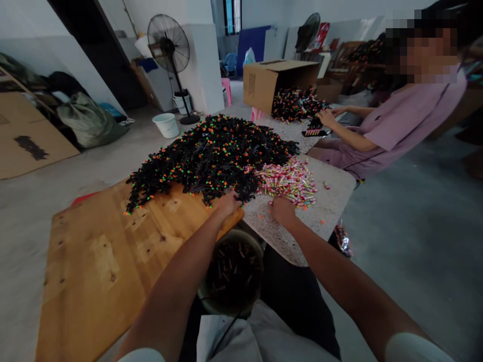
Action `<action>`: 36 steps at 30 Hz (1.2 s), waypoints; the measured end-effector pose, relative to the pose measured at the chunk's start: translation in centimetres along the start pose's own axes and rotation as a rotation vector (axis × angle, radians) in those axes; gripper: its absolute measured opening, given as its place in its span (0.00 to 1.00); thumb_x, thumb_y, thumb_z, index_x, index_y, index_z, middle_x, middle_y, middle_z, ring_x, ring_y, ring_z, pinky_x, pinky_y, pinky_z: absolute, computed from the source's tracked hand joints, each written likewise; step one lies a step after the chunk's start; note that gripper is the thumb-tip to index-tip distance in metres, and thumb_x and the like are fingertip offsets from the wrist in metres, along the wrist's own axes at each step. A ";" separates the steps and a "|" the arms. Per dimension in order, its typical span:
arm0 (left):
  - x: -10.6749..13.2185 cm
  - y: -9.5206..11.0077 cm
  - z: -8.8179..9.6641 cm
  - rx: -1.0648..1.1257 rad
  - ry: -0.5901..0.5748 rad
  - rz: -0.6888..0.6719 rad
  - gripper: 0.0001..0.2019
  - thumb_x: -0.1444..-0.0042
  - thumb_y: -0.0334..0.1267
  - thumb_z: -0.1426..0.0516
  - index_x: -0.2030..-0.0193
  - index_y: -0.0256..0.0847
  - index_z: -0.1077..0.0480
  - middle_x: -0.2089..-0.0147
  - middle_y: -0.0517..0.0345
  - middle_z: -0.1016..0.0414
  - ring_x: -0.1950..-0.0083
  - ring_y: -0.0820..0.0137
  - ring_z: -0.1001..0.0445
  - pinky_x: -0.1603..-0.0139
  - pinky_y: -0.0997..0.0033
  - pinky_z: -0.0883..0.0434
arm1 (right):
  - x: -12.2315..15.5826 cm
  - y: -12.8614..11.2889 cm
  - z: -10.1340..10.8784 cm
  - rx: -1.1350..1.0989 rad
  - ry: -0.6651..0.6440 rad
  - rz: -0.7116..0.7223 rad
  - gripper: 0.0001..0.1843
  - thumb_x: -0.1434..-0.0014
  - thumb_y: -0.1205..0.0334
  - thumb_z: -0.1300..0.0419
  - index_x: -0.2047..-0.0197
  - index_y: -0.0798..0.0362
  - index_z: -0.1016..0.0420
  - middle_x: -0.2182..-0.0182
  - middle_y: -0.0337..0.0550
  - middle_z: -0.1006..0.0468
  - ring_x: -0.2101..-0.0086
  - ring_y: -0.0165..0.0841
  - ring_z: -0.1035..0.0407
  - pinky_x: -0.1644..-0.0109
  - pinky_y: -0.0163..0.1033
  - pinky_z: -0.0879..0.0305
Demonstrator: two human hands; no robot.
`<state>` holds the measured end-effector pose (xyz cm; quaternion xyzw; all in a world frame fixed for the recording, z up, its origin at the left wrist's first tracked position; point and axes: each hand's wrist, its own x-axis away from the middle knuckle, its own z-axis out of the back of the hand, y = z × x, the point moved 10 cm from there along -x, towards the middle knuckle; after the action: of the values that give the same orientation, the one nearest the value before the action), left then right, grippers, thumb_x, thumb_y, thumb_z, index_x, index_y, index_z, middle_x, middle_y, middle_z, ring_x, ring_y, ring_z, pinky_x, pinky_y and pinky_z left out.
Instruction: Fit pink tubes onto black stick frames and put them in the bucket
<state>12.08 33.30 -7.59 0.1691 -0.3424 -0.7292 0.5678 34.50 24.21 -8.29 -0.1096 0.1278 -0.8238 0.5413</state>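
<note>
A big heap of black plastic pieces point(211, 156) with orange and green tips covers the middle of the table. Beside it on the right lies a smaller pile of pink and multicoloured small pieces point(289, 180). My left hand point(227, 202) rests at the near edge of the black heap, fingers curled round some black pieces. My right hand point(282, 208) reaches to the near edge of the coloured pile, fingers bent down into it; what they hold is hidden. Below my hands, between my knees, sits a round bucket point(234, 274) with dark pieces inside.
A wooden board point(105, 251) forms the left tabletop, a speckled stone slab point(324, 206) the right. Another person in a pink shirt point(392, 125) works at the far right beside an open cardboard box point(271, 80) spilling similar pieces. A standing fan point(169, 48) and white bucket point(166, 124) are behind.
</note>
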 end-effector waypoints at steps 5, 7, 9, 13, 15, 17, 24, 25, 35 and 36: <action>0.9 -0.3 0.6 0.203 0.047 0.010 0.06 0.46 0.33 0.34 0.63 0.41 0.26 0.60 0.56 0.20 0.56 0.65 0.23 0.54 0.70 0.30 | 1.1 -1.8 0.2 -0.225 0.012 0.067 0.11 0.34 0.63 0.42 0.54 0.57 0.19 0.52 0.56 0.17 0.51 0.42 0.23 0.47 0.41 0.29; 1.6 -0.7 0.3 0.319 0.063 0.031 0.06 0.42 0.36 0.35 0.61 0.40 0.27 0.60 0.55 0.21 0.59 0.68 0.23 0.57 0.71 0.29 | 2.0 -3.1 0.0 -0.314 0.004 0.110 0.12 0.33 0.60 0.43 0.54 0.54 0.19 0.56 0.50 0.16 0.55 0.38 0.22 0.50 0.39 0.28; 2.6 -1.0 -0.2 0.421 0.058 0.045 0.07 0.39 0.40 0.37 0.58 0.40 0.28 0.60 0.54 0.21 0.63 0.70 0.23 0.61 0.72 0.28 | 3.1 -4.8 0.0 -0.440 -0.001 0.178 0.12 0.33 0.58 0.43 0.53 0.52 0.20 0.58 0.45 0.15 0.58 0.36 0.22 0.51 0.38 0.27; 5.7 -1.3 -1.0 0.758 -0.007 0.069 0.18 0.46 0.48 0.31 0.57 0.39 0.28 0.62 0.56 0.22 0.67 0.73 0.24 0.68 0.75 0.30 | 5.5 -7.8 0.4 -0.896 0.007 0.297 0.13 0.36 0.53 0.41 0.56 0.51 0.22 0.61 0.43 0.17 0.59 0.37 0.23 0.51 0.42 0.26; 7.6 -1.2 -1.2 0.941 -0.058 0.093 0.24 0.54 0.51 0.27 0.58 0.39 0.27 0.64 0.57 0.23 0.69 0.74 0.25 0.71 0.77 0.33 | 6.4 -8.6 0.6 -1.032 0.008 0.307 0.13 0.38 0.50 0.39 0.57 0.51 0.23 0.62 0.43 0.18 0.60 0.37 0.23 0.52 0.43 0.26; 9.5 -1.1 -0.9 0.988 -0.096 0.099 0.26 0.56 0.51 0.25 0.57 0.38 0.25 0.64 0.56 0.22 0.69 0.73 0.25 0.72 0.77 0.32 | 7.2 -9.4 0.8 -1.090 0.002 0.311 0.14 0.39 0.49 0.38 0.58 0.50 0.24 0.63 0.43 0.18 0.61 0.38 0.24 0.54 0.43 0.25; 13.9 -1.2 2.5 0.928 0.010 -0.001 0.29 0.44 0.62 0.35 0.48 0.37 0.25 0.51 0.46 0.19 0.55 0.65 0.20 0.62 0.71 0.24 | 9.8 -11.7 0.7 -1.135 -0.109 0.340 0.16 0.40 0.46 0.35 0.59 0.50 0.24 0.66 0.42 0.19 0.63 0.38 0.24 0.58 0.42 0.24; 14.2 -1.2 3.2 0.922 0.065 -0.030 0.30 0.40 0.64 0.40 0.46 0.37 0.26 0.48 0.45 0.20 0.52 0.64 0.20 0.58 0.69 0.22 | 10.3 -12.1 0.3 -1.132 -0.140 0.349 0.16 0.40 0.46 0.35 0.60 0.49 0.25 0.67 0.42 0.19 0.63 0.38 0.23 0.58 0.42 0.24; 17.4 1.5 8.0 0.170 0.305 -0.368 0.15 0.31 0.35 0.51 0.45 0.40 0.27 0.53 0.48 0.20 0.50 0.65 0.22 0.43 0.63 0.26 | 13.7 -14.0 3.7 -1.181 -0.298 0.455 0.15 0.35 0.47 0.36 0.58 0.49 0.27 0.68 0.39 0.20 0.72 0.31 0.28 0.66 0.37 0.29; 17.8 2.2 8.0 0.056 0.299 -0.400 0.15 0.33 0.33 0.51 0.46 0.40 0.26 0.52 0.48 0.20 0.50 0.64 0.22 0.43 0.63 0.26 | 14.2 -14.4 4.4 -1.197 -0.327 0.487 0.15 0.35 0.46 0.36 0.58 0.49 0.27 0.69 0.38 0.21 0.73 0.31 0.29 0.67 0.37 0.30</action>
<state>3.26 18.71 2.20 0.3553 -0.2343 -0.7840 0.4518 17.90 16.26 1.18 -0.4828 0.5005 -0.4374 0.5701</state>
